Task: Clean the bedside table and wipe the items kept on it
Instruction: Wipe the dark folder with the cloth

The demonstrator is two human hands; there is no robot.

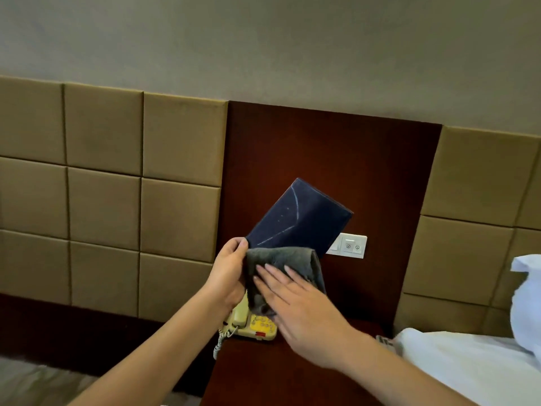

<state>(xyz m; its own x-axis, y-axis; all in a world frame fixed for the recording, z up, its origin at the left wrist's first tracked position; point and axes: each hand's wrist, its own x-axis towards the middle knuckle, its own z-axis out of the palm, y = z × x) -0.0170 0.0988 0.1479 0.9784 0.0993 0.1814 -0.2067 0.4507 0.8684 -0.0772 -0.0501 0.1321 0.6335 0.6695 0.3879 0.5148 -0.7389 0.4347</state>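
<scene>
Telephone: on bedside table, rear left | folder: above telephone, before switch plate | bed: right of table

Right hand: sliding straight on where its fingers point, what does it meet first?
The right hand, flat on the grey cloth, would likely run into the left hand gripping the blue folder; depth unclear.

nubby grey cloth, glossy dark wood bedside table, matt navy folder

Aloft and tilted, one corner up: flat dark blue folder, pale streaks on its cover. Draped over its lower edge, crumpled grey cloth. Below, on the dark wooden bedside table, cream telephone with yellow keypad.
</scene>
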